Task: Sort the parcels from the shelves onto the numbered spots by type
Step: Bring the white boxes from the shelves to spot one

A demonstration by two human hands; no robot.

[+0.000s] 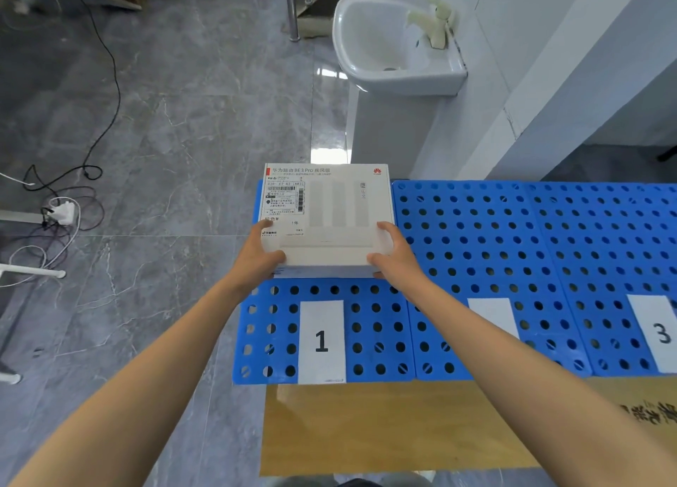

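Spreading across most of the view from 12 round to 9 o'clock is a grey marbled floor (165,120), and from the centre out to 3 o'clock lies a row of blue plastic boards (476,230) full of round holes, set edge to edge. At 6 o'clock a brown cardboard sheet (384,424) lies against the near edge of the boards. At 1 o'clock a white sink (377,47) with a pale tap (436,25) stands against the wall. Near the centre, over the far left part of the leftmost board, is the parcel, a flat white box (329,212) with a shipping label on its top left and a red logo at its top right corner. It is level, and whether it rests on the board or is held just above it cannot be told. Both hands grip it: the left hand (256,256) clasps its near left corner and the right hand (395,256) its near right corner, thumbs on top and fingers curled around the sides. At 6 o'clock of the box a white paper marked 1 (321,340) lies on the same board. A second paper (491,314) at 4 o'clock is partly covered by the right forearm, its number hidden, and a paper marked 3 (659,333) lies further out at 4 o'clock. At 9 o'clock a white power strip (66,212) sits among tangled cables (110,83).
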